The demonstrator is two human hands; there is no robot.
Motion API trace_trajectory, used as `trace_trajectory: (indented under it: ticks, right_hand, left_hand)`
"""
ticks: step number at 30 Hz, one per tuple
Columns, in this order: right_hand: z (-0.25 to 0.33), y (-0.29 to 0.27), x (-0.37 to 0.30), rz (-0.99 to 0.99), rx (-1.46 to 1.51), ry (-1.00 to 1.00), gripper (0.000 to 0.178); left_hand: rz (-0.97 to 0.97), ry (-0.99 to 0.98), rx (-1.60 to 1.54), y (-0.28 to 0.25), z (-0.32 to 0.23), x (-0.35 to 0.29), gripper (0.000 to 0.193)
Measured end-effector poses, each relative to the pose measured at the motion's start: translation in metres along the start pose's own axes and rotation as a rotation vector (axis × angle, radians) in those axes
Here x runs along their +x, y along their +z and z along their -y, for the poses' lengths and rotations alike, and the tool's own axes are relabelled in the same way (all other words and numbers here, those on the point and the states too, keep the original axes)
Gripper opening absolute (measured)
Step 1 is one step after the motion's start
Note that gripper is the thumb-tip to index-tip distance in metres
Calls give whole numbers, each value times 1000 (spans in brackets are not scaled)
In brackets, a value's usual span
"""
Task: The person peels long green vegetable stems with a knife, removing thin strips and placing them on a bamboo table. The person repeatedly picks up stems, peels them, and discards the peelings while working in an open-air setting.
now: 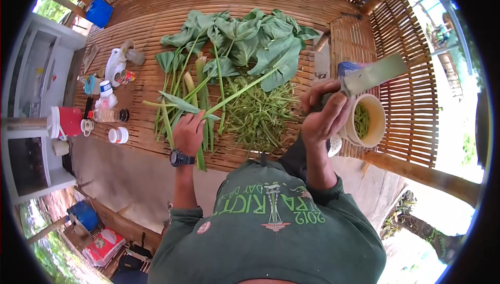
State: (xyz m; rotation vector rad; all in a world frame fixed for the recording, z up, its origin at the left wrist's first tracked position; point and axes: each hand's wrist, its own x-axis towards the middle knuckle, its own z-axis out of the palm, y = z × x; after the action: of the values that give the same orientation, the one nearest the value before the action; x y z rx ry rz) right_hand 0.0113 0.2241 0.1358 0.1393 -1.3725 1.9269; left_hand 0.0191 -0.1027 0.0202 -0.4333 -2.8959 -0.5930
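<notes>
My left hand point(188, 134), with a watch on its wrist, is closed on a long green leaf stalk point(237, 95). The stalk slants up and right to a broad leaf point(281, 60). In my right hand point(328, 114) is a knife with a wide, square-ended blade point(377, 75), raised and pointing up to the right, away from the stalk. Between my hands lies a heap of thin green strips point(258, 114). Beyond them spread large green leaves point(242, 47) on their stalks. Several thick stalks point(203, 101) lie just past my left hand.
Close to my right hand stands a cream bucket point(379, 122) with cut green pieces inside. A bamboo-slat platform point(140, 28) carries everything. Toward the left are a bottle point(110, 115), a white jar point(119, 135), a red-and-white jug point(66, 122) and a mug point(87, 126). Slatted railing point(409, 96) rises on the right.
</notes>
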Motion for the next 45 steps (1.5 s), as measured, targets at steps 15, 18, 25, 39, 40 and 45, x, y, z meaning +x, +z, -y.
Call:
trace_trajectory:
  ticks: [15, 18, 25, 39, 40, 45]
  right_hand:
    - [-117, -102, -129, 706, -796, 888, 49]
    - [-88, -80, -84, 549, -695, 836, 46]
    - [-33, -34, -43, 293, -312, 774, 39]
    - [11, -2, -71, 444, -449, 352, 21]
    - [14, -2, -70, 465, -477, 370, 24]
    - [26, 0, -65, 414, -445, 489, 24]
  left_hand:
    - [-6, -147, -248, 33, -8, -18, 33]
    - [42, -227, -532, 35, -28, -10, 33]
    - [55, -86, -694, 25, -65, -7, 30]
    - [-270, 279, -409, 1, -139, 28, 35]
    - [-247, 275, -445, 4, -138, 28, 36]
    - [-168, 202, -564, 5, -143, 21, 38]
